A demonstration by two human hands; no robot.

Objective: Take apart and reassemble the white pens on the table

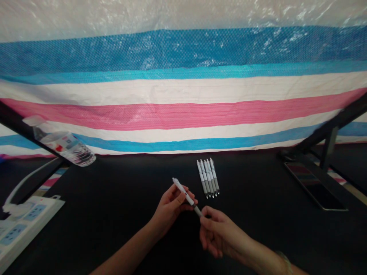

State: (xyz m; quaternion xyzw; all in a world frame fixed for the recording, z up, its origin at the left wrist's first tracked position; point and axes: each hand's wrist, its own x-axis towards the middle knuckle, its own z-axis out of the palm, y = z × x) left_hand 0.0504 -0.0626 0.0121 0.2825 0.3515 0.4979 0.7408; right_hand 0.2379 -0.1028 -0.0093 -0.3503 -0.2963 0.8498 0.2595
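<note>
A white click pen (187, 196) with a grey grip is held slantwise above the black table, its clicker end up and to the left. My left hand (172, 204) is closed around the white barrel, thumb on top. The fingers of my right hand (216, 231) pinch the grey grip end, which hides the tip. Beyond my hands, several matching white pens (208, 177) lie side by side on the table, tips toward me.
The black table (129, 191) ends at a striped plastic sheet (172, 114). At left are a clear water bottle (69, 147) and a white power strip (31, 225) with a plugged-in cable. A phone (315, 187) lies at right, beside a black metal frame (329, 145).
</note>
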